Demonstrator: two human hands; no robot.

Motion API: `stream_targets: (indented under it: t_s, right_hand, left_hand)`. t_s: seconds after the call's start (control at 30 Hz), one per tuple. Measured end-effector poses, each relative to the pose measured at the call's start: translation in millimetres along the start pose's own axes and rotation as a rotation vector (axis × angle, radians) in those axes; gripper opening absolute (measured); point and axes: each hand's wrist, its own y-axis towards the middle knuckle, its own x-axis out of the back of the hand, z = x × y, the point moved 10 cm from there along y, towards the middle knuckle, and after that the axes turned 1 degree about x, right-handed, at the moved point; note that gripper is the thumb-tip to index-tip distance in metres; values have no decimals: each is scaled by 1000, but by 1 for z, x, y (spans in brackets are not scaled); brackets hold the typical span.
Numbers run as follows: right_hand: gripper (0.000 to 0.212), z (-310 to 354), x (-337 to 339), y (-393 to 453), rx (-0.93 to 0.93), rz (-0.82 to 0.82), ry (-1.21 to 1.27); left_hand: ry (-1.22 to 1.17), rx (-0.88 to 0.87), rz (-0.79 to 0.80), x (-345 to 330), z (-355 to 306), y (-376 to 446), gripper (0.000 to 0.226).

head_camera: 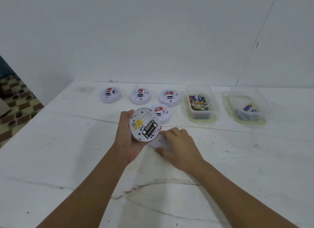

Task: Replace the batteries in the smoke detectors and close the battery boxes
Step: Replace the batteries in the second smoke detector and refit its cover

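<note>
My left hand (126,135) grips a white smoke detector (144,124) above the table, its back turned toward me. Its battery bay is uncovered and dark batteries (149,128) lie inside. My right hand (178,144) rests palm down on the table just right of it, fingertips on a round white cover plate (157,141) lying flat. Another detector (161,113) sits right behind the held one. Three more detectors (110,95) (140,96) (169,97) stand in a row at the back.
A clear plastic box (200,103) with several batteries stands right of the detectors. A second clear box (246,107) farther right holds a few batteries. The white table (85,159) meets a white wall behind; its left edge drops to a tiled floor (15,105).
</note>
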Motion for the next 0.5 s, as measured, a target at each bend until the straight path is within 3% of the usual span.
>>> stream_targets:
  t_s: [0.2,0.5]
  right_hand:
    - [75,6,0,10,-37,8,-19]
    - [57,16,-4,15,-67,38,-72]
  left_hand:
    - [24,-4,-1,5,-8,0,41]
    - [8,-46,-56,28,-22,1,44]
